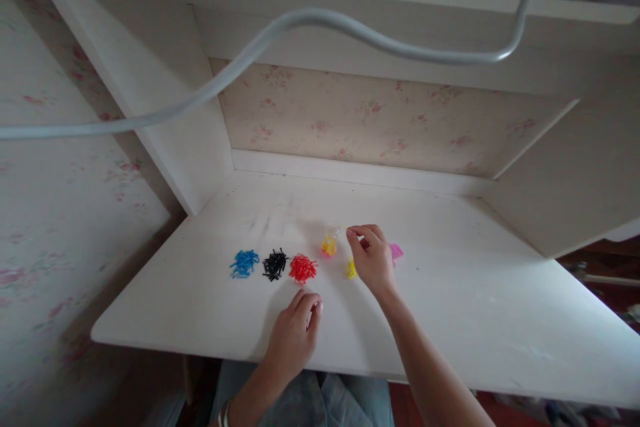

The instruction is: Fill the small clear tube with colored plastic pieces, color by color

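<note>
In the head view, my right hand (371,255) is raised over the table with thumb and forefinger pinched on what looks like a small yellow rubber band (343,228). Just left of it stands a small clear bag (329,243) with yellow and pink bits inside. A yellow pile (351,270) of bands lies partly behind the right hand, and a pink pile (396,251) shows past its far side. My left hand (296,325) rests near the front edge, fingers curled with nothing visible in them. Beyond it lies a red pile (303,268) of rubber bands.
A black pile (275,265) and a blue pile (245,263) of bands continue the row leftward on the white table (465,307). A pale cable (320,17) hangs across the upper view. Side panels (565,167) and a shelf enclose the table's back.
</note>
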`<action>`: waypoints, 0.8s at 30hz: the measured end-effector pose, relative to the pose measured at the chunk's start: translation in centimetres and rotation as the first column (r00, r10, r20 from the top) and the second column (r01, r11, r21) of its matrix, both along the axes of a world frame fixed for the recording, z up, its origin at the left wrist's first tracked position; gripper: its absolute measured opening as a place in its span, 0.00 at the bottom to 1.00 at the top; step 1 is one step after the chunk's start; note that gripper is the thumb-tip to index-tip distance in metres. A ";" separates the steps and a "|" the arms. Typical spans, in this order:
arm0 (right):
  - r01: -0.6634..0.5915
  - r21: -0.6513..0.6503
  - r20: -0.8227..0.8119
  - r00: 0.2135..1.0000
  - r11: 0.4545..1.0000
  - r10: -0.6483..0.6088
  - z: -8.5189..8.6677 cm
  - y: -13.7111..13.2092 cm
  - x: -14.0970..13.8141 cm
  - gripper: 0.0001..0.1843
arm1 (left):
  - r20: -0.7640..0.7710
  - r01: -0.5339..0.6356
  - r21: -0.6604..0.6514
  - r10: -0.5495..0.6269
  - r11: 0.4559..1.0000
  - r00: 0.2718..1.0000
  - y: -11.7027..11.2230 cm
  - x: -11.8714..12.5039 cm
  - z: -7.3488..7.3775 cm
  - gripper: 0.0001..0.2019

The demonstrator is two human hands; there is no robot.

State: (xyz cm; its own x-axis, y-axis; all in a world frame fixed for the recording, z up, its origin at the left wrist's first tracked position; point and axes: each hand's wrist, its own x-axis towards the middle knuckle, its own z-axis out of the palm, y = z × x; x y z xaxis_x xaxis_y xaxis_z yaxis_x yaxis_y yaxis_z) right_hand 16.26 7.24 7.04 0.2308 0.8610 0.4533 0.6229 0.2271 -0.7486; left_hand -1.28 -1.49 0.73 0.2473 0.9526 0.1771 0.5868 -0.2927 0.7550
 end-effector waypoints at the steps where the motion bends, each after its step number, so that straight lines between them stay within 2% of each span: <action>1: -0.008 -0.002 0.007 1.000 1.000 0.008 0.1 0.3 -0.3 0.16 | -0.005 -0.001 0.006 0.001 1.000 1.000 0.0 0.0 -0.1 0.11; 10: -0.041 -0.045 0.060 0.997 0.998 0.043 0.4 1.2 -1.2 0.19 | -0.050 0.013 0.048 -0.011 0.999 0.999 -0.1 0.0 0.0 0.11; 24: -0.063 -0.051 0.051 0.997 0.997 0.065 0.4 1.3 -0.8 0.17 | -0.063 0.026 0.068 -0.022 0.997 0.998 -0.2 -0.1 0.0 0.10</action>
State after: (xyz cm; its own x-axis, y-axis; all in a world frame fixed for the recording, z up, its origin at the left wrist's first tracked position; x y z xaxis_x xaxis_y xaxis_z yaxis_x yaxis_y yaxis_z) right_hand 15.43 8.53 7.48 0.1516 0.8947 0.4203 0.6470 0.2316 -0.7264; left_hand -1.40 -1.64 0.70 0.2827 0.9324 0.2252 0.6243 -0.3571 0.6948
